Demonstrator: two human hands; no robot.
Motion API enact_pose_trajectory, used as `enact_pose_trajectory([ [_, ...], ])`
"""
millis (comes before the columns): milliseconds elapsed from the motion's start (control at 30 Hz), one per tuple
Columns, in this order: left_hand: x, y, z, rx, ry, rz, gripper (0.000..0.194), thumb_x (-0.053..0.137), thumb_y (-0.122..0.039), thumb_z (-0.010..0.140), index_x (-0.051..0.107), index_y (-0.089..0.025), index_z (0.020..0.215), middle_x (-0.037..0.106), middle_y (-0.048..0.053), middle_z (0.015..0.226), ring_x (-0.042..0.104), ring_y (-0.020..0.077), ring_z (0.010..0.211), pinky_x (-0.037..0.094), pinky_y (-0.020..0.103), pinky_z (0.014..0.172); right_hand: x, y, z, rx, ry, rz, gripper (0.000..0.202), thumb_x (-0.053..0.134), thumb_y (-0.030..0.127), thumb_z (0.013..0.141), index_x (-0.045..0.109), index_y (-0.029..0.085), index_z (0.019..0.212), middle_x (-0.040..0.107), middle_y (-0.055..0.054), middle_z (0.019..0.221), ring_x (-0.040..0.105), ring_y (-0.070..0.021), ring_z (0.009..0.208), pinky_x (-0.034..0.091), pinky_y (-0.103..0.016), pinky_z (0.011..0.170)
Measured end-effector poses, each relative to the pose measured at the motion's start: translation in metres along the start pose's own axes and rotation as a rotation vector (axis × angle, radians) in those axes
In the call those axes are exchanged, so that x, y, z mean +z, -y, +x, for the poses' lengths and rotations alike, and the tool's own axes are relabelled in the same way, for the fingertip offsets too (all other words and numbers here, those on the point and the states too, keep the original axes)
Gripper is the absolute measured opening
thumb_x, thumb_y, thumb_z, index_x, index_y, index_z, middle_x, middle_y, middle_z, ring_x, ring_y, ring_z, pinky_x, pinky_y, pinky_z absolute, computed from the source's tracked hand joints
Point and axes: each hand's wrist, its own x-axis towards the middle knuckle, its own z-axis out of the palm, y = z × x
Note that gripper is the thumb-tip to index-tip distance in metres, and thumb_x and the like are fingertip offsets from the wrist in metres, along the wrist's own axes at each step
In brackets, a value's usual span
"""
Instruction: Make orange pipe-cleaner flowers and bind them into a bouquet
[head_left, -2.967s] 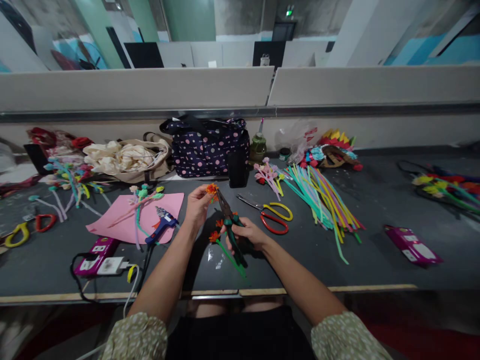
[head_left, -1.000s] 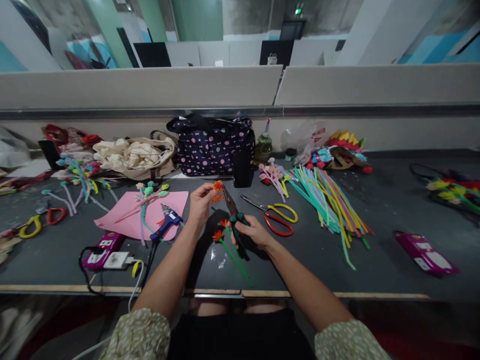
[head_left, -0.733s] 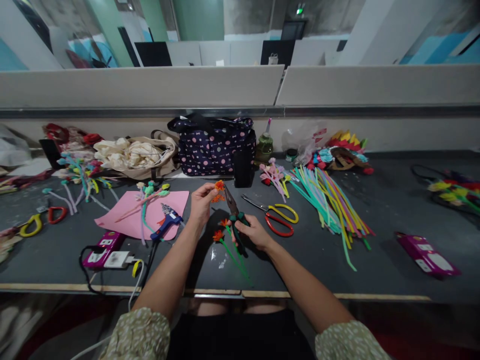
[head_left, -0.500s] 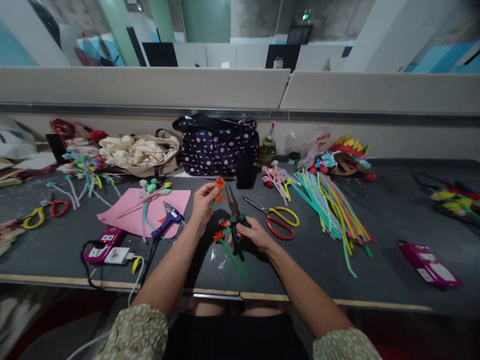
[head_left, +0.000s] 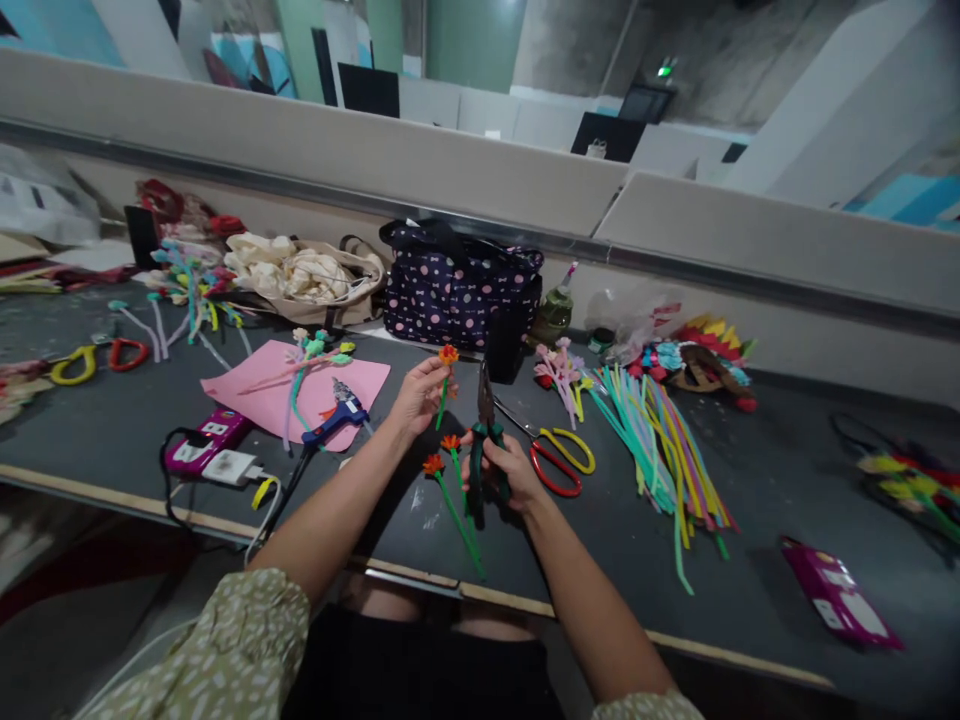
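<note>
Between the fingertips of my left hand [head_left: 421, 396] is an orange pipe-cleaner flower [head_left: 448, 355], its short green stem hanging down. My right hand [head_left: 508, 468] grips long-nose pliers [head_left: 487, 425] with dark green handles, their jaws pointing up and away from me. The pliers and the held flower are apart. Below my hands, two more orange flowers [head_left: 433, 465] with long green stems lie on the dark table [head_left: 375, 535]; part of one stem is behind my right hand. Scissors [head_left: 559, 455] with one yellow and one red handle rest just right of the pliers.
A blue glue gun [head_left: 337, 422] lies on a pink sheet [head_left: 240, 368] at left, near a purple power strip [head_left: 201, 450] with cables. Loose pipe cleaners [head_left: 660, 450] spread at right. A dotted bag [head_left: 457, 290] and a black phone [head_left: 506, 345] stand behind.
The camera view has tilted and shifted. My left hand has turned the flower so its green stem shows hanging down. The pliers stay in my right hand, farther from the flower.
</note>
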Motion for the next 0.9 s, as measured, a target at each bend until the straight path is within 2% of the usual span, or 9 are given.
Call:
enact_pose_trajectory([
  [233, -0.002, 0.004, 0.001, -0.038, 0.017, -0.003, 0.025, 0.08, -0.025, 0.062, 0.061, -0.015, 0.075, 0.063, -0.001, 0.067, 0.059, 0.0077, 0.056, 0.054, 0.022, 0.061, -0.002, -0.005, 0.0, 0.022, 0.019, -0.014, 0.032, 0.068, 0.042, 0.079, 0.062, 0.016, 0.097, 0.047, 0.005, 0.055, 0.062, -0.0159, 0.055, 0.057, -0.032, 0.056],
  [367, -0.007, 0.005, 0.005, -0.062, 0.01, 0.016, 0.025, 0.078, -0.031, 0.066, 0.063, -0.014, 0.078, 0.062, -0.001, 0.065, 0.059, 0.0082, 0.054, 0.055, 0.024, 0.061, -0.001, -0.004, -0.001, 0.029, 0.033, -0.051, 0.036, 0.067, 0.045, 0.078, 0.062, 0.015, 0.098, 0.053, 0.003, 0.055, 0.063, -0.0172, 0.054, 0.057, -0.033, 0.054],
  [467, -0.01, 0.005, 0.007, -0.066, 0.007, 0.022, 0.025, 0.077, -0.031, 0.067, 0.065, -0.013, 0.081, 0.061, -0.001, 0.063, 0.059, 0.0085, 0.053, 0.056, 0.025, 0.062, 0.001, -0.003, -0.001, 0.037, 0.03, -0.077, 0.038, 0.067, 0.047, 0.078, 0.061, 0.015, 0.099, 0.057, 0.001, 0.056, 0.063, -0.0178, 0.052, 0.057, -0.034, 0.052],
  [633, -0.01, 0.007, 0.007, -0.09, -0.008, 0.041, 0.023, 0.077, -0.028, 0.066, 0.065, -0.014, 0.079, 0.063, 0.0, 0.063, 0.059, 0.0088, 0.052, 0.056, 0.025, 0.061, 0.001, -0.002, -0.001, 0.04, 0.019, -0.066, 0.039, 0.068, 0.047, 0.077, 0.061, 0.015, 0.099, 0.056, 0.001, 0.056, 0.065, -0.019, 0.054, 0.057, -0.033, 0.051],
  [733, -0.008, 0.007, 0.006, -0.06, -0.018, 0.049, 0.023, 0.079, -0.025, 0.062, 0.064, -0.015, 0.076, 0.065, 0.0, 0.064, 0.06, 0.009, 0.054, 0.055, 0.025, 0.061, 0.0, -0.003, -0.001, 0.039, 0.021, -0.063, 0.04, 0.069, 0.047, 0.077, 0.061, 0.015, 0.099, 0.054, 0.002, 0.055, 0.066, -0.0197, 0.056, 0.057, -0.032, 0.052],
  [900, -0.007, 0.007, 0.006, 0.03, -0.034, 0.055, 0.029, 0.083, -0.022, 0.058, 0.064, -0.015, 0.078, 0.065, -0.001, 0.067, 0.061, 0.0087, 0.058, 0.054, 0.023, 0.063, 0.0, -0.003, -0.002, 0.065, 0.033, -0.108, 0.042, 0.067, 0.049, 0.078, 0.061, 0.015, 0.101, 0.061, -0.001, 0.059, 0.064, -0.0179, 0.052, 0.055, -0.031, 0.051],
])
